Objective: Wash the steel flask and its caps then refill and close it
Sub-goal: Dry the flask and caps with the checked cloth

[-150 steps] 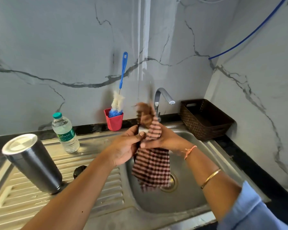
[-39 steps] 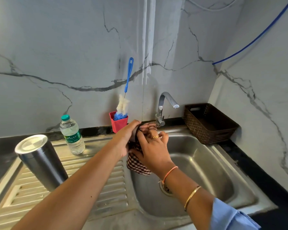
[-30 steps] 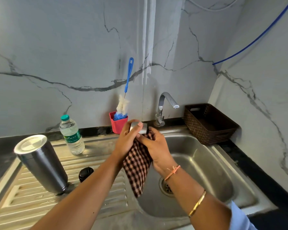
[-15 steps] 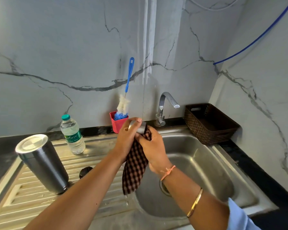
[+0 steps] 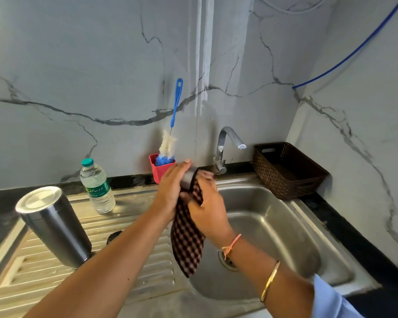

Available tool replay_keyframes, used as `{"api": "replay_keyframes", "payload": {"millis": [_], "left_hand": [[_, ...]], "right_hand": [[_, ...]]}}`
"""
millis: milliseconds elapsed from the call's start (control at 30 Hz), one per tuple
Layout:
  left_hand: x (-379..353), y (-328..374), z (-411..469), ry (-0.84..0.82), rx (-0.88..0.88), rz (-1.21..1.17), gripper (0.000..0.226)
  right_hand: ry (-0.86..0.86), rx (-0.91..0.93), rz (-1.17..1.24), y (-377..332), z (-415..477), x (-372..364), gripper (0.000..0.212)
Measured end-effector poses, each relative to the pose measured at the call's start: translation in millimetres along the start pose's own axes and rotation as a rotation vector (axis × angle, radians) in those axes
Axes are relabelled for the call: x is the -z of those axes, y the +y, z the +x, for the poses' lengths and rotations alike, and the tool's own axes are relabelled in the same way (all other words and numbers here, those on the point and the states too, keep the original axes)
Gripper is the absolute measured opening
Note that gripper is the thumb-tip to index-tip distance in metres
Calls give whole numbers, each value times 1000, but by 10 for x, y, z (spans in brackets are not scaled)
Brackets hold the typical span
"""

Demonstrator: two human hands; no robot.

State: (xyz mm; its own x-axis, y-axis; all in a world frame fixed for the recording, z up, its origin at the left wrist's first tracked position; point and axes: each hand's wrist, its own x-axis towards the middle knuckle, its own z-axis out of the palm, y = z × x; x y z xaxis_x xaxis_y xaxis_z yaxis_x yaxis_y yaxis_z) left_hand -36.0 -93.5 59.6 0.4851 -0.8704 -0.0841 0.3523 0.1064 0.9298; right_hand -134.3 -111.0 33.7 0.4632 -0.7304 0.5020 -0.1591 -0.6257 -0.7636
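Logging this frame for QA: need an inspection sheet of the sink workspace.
Surface: stainless steel sink with ribbed drainboard, set in a black counter; no water seen at the chrome tap.
Job's things: tall steel flask stands on the drainboard; small black cap near its foot; small steel cap in hand.
Clutter: clear plastic water bottle; red cup holding a blue-handled brush; brown woven basket.
Grippers: left hand grips the steel cap; right hand holds a brown checked cloth against it.
Cables: blue cable on the right wall.
Surroundings: grey marble-patterned wall.
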Motion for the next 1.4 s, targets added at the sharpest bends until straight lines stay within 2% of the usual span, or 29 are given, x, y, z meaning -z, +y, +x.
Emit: {"api": "replay_keyframes", "payload": {"millis": [100, 167, 200, 267, 333, 367, 400, 433, 467, 500, 533, 600, 667, 700, 767, 833, 900, 967, 1000, 1033, 1100, 1167, 1233, 1267, 1333, 1400], "left_hand": [[20, 37, -17, -11, 344, 126, 22], [40, -13, -55, -39, 363, 198, 26], [51, -39, -62, -55, 333, 185, 27], [59, -43, -64, -95, 213, 154, 26], [56, -57, -41, -108, 6, 212, 21], [43, -53, -29, -62, -116, 250, 16], [38, -54, -10, 4, -197, 260, 11], [35, -39, 7, 40, -217, 249, 8], [35, 2, 10, 55, -153, 229, 10], [38, 62, 7, 57, -3, 187, 14], [36, 124, -11, 34, 179, 158, 17], [66, 188, -25, -44, 453, 297, 22], [89, 181, -33, -47, 506, 473, 28], [97, 173, -30, -37, 490, 492, 30], [79, 168, -13, -68, 462, 435, 34], [53, 117, -8, -109, 360, 286, 27], [58, -27, -1, -58, 105, 173, 21], [104, -113, -17, -9, -134, 240, 15], [117, -119, -20, -9, -174, 267, 13], [134, -93, -18, -1, -181, 289, 15], [150, -25, -13, 47, -2, 250, 17], [173, 19, -22, 82, 304, 216, 18], [213, -19, -17, 81, 458, 254, 23], [221, -26, -3, 80, 472, 264, 24], [221, -19, 59, 61, 440, 264, 26], [199, -2, 100, 58, 406, 271, 28]], "right_hand": [[-89, 394, -560, 315, -129, 52, 38], [-91, 487, -677, 479, -153, 53, 38], [-65, 457, -634, 462, -143, 46, 38], [-11, 265, -394, 276, -95, 22, 37], [-31, -95, 94, 40, -10, 12, 35], [-48, -260, 343, -48, 26, 6, 35], [-42, -342, 478, -101, 45, 0, 35], [-31, -323, 463, -142, 43, -4, 37], [-17, -234, 324, -129, 21, -17, 39], [-27, -105, 119, -102, -27, -25, 39], [-35, 65, -125, -20, -80, -29, 38], [-48, 486, -546, 272, -150, 4, 36], [-16, 792, -750, 500, -173, 53, 34], [0, 835, -775, 526, -180, 54, 31], [12, 727, -763, 497, -177, 18, 26], [20, 430, -597, 328, -182, -38, 27], [7, 12, -138, 33, -113, -27, 25], [-25, -319, 391, -161, -41, -8, 24], [-40, -354, 497, -178, -31, -1, 26], [-81, -313, 489, -177, -43, 17, 28], [-218, -115, 189, -73, -89, 54, 39], [-431, 125, -360, 136, -138, 75, 50], [-492, 405, -850, 279, -171, 99, 63], [-481, 448, -976, 282, -184, 93, 69], [-339, 388, -1002, 250, -200, 29, 73], [-290, 242, -841, 160, -184, -60, 63]]}}
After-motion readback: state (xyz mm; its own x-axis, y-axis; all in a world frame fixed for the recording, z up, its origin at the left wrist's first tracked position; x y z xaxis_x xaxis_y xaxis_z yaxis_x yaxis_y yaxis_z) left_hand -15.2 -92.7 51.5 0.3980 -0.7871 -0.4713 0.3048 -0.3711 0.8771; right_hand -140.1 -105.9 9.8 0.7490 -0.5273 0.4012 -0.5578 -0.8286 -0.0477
